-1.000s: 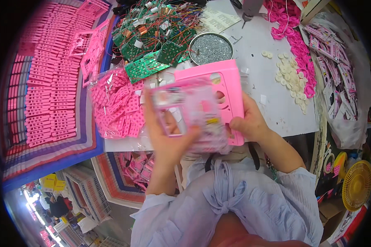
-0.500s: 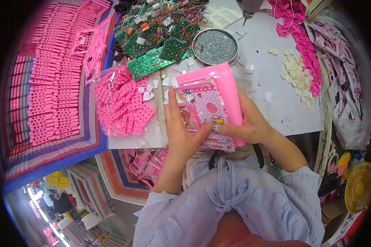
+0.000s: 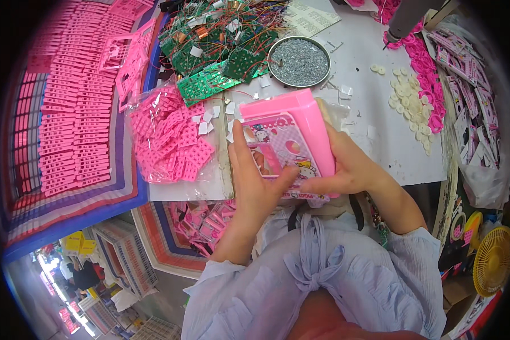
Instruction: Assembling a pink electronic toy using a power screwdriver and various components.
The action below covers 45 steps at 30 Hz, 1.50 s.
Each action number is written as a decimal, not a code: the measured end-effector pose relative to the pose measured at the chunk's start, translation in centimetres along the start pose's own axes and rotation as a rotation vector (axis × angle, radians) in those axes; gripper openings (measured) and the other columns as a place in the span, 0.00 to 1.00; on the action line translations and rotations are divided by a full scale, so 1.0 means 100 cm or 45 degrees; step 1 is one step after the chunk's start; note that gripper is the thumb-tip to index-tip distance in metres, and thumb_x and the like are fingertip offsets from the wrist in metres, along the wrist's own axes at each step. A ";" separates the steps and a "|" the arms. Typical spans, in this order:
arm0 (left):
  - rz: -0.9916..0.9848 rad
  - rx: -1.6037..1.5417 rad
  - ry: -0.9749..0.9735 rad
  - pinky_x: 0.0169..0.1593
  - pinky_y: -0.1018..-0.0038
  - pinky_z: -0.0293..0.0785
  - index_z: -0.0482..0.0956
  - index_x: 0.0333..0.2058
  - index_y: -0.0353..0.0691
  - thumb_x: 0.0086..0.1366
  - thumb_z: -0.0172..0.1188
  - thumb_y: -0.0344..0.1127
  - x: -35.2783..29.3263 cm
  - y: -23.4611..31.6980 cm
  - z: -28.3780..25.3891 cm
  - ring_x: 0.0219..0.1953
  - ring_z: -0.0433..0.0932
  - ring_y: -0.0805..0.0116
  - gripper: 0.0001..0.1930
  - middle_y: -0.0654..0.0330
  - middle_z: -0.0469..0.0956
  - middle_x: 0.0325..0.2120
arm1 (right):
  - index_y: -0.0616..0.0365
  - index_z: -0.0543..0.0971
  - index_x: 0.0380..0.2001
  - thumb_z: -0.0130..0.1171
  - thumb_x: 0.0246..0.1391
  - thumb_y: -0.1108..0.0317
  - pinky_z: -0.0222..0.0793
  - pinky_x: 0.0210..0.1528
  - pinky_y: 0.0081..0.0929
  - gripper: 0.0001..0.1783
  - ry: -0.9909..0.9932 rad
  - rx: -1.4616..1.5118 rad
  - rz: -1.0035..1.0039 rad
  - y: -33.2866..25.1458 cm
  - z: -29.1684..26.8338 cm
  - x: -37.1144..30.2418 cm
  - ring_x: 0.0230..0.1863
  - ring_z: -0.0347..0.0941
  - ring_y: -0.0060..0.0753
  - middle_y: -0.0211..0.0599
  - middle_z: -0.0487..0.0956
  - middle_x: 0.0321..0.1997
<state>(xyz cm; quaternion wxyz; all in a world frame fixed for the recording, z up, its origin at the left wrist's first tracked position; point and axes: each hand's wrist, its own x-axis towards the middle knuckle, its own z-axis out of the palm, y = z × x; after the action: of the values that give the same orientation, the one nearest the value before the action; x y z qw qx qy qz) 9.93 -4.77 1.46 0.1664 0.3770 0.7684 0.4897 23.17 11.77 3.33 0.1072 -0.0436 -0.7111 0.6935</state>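
Observation:
Between my two hands is a pink plastic case (image 3: 292, 102), held tilted above the table's near edge. On its front lies a printed cartoon panel (image 3: 280, 133) with cut-out openings. My left hand (image 3: 255, 181) grips the case's left side, thumb laid across the panel. Through a panel opening some of its fingers show. My right hand (image 3: 345, 170) wraps the right side, its thumb pressing the panel's lower part close to the left thumb. The fingers beneath the case are hidden.
Beyond the case stand a round tin of small screws (image 3: 299, 61) and wired green circuit boards (image 3: 209, 82). A bag of pink keypads (image 3: 167, 136) lies left, beside a crate (image 3: 79, 212) of pink frames. White discs (image 3: 411, 105) lie right; a power screwdriver (image 3: 408, 22) hangs above.
The hanging screwdriver has swung to the right. Both thumbs have shifted slightly on the panel, and the case has turned a little in my hands. The grip remains.

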 end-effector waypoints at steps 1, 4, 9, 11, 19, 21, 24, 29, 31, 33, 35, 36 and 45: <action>0.002 0.060 -0.023 0.52 0.65 0.71 0.41 0.70 0.31 0.45 0.77 0.39 0.000 0.001 0.000 0.50 0.69 0.57 0.63 0.48 0.62 0.51 | 0.62 0.57 0.69 0.72 0.49 0.55 0.68 0.59 0.34 0.51 -0.009 0.063 0.026 0.001 0.000 0.000 0.58 0.73 0.39 0.46 0.74 0.59; 0.078 0.131 -0.070 0.56 0.63 0.71 0.40 0.71 0.32 0.47 0.76 0.39 0.003 -0.003 -0.002 0.57 0.68 0.53 0.61 0.45 0.60 0.56 | 0.62 0.57 0.69 0.70 0.50 0.62 0.68 0.59 0.33 0.48 0.019 0.280 0.086 0.003 0.002 0.000 0.58 0.72 0.35 0.43 0.74 0.60; -0.320 -0.915 0.282 0.48 0.70 0.77 0.54 0.67 0.35 0.65 0.63 0.39 0.019 0.009 0.001 0.51 0.76 0.62 0.37 0.49 0.67 0.56 | 0.62 0.58 0.68 0.68 0.52 0.70 0.67 0.62 0.31 0.43 0.113 0.668 0.093 0.008 0.008 -0.003 0.59 0.70 0.30 0.39 0.74 0.60; -0.434 -1.016 0.120 0.44 0.74 0.78 0.63 0.61 0.36 0.71 0.54 0.38 0.016 -0.017 -0.014 0.44 0.79 0.68 0.24 0.55 0.74 0.49 | 0.62 0.60 0.67 0.68 0.52 0.70 0.67 0.62 0.31 0.41 0.020 0.556 0.328 -0.010 -0.001 0.001 0.60 0.70 0.29 0.39 0.73 0.60; -0.174 -0.870 0.265 0.40 0.79 0.77 0.71 0.53 0.37 0.77 0.46 0.38 0.021 -0.009 -0.013 0.37 0.78 0.78 0.14 0.64 0.79 0.40 | 0.65 0.66 0.60 0.63 0.57 0.73 0.82 0.39 0.27 0.29 -0.149 0.656 0.610 0.008 -0.004 -0.024 0.37 0.82 0.31 0.44 0.81 0.46; -0.114 -0.913 0.185 0.41 0.79 0.76 0.71 0.53 0.37 0.77 0.46 0.40 0.026 -0.009 -0.013 0.38 0.78 0.78 0.15 0.64 0.78 0.39 | 0.67 0.67 0.59 0.61 0.60 0.73 0.82 0.34 0.27 0.26 -0.100 0.724 0.610 0.012 -0.005 -0.027 0.33 0.83 0.32 0.45 0.83 0.41; -0.249 -0.898 0.096 0.43 0.77 0.75 0.71 0.52 0.32 0.77 0.46 0.45 0.016 -0.026 -0.015 0.38 0.77 0.78 0.19 0.63 0.78 0.39 | 0.68 0.69 0.57 0.59 0.62 0.71 0.82 0.36 0.27 0.22 -0.029 0.751 0.574 0.009 -0.012 -0.029 0.36 0.84 0.34 0.45 0.83 0.41; -0.042 -0.624 0.278 0.37 0.78 0.71 0.76 0.44 0.29 0.77 0.43 0.44 -0.005 -0.022 0.001 0.33 0.74 0.78 0.21 0.64 0.79 0.32 | 0.68 0.69 0.56 0.58 0.62 0.70 0.82 0.37 0.28 0.21 0.023 0.688 0.476 0.015 -0.001 -0.029 0.38 0.83 0.35 0.47 0.83 0.41; 0.000 -0.531 0.317 0.37 0.78 0.71 0.76 0.43 0.30 0.77 0.42 0.43 -0.004 -0.023 0.001 0.32 0.74 0.78 0.20 0.63 0.79 0.31 | 0.68 0.70 0.55 0.58 0.62 0.70 0.82 0.38 0.29 0.21 0.037 0.673 0.485 0.015 0.002 -0.029 0.39 0.83 0.36 0.47 0.83 0.42; 0.024 -0.446 0.278 0.37 0.78 0.71 0.76 0.43 0.30 0.77 0.42 0.43 -0.005 -0.026 -0.004 0.32 0.74 0.78 0.20 0.62 0.79 0.31 | 0.67 0.70 0.54 0.58 0.62 0.71 0.82 0.39 0.29 0.20 0.062 0.645 0.490 0.013 0.006 -0.029 0.39 0.83 0.36 0.47 0.83 0.42; 0.040 -0.377 0.145 0.38 0.78 0.71 0.76 0.44 0.31 0.77 0.43 0.42 -0.003 -0.032 -0.012 0.34 0.74 0.78 0.19 0.61 0.79 0.33 | 0.67 0.71 0.54 0.59 0.62 0.71 0.83 0.40 0.30 0.20 0.053 0.657 0.476 0.013 0.006 -0.031 0.40 0.83 0.36 0.48 0.83 0.43; -0.096 -0.604 0.124 0.39 0.78 0.71 0.76 0.45 0.31 0.77 0.43 0.42 0.004 -0.033 -0.015 0.35 0.74 0.78 0.19 0.61 0.79 0.34 | 0.67 0.72 0.54 0.59 0.61 0.71 0.83 0.40 0.30 0.20 0.050 0.665 0.470 0.014 0.006 -0.031 0.41 0.83 0.37 0.48 0.83 0.44; 0.302 -0.439 0.350 0.42 0.78 0.71 0.76 0.49 0.31 0.77 0.46 0.45 0.037 -0.001 -0.022 0.37 0.75 0.77 0.20 0.62 0.79 0.35 | 0.69 0.77 0.52 0.60 0.62 0.70 0.74 0.43 0.20 0.18 0.257 0.355 0.222 0.010 0.003 -0.017 0.40 0.76 0.16 0.32 0.82 0.43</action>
<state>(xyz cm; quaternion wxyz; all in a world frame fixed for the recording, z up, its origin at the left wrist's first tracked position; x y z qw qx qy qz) 6.06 -3.42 2.83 0.0636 0.3605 0.6393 0.6763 24.64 11.18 2.15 0.1224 -0.1592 -0.5874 0.7840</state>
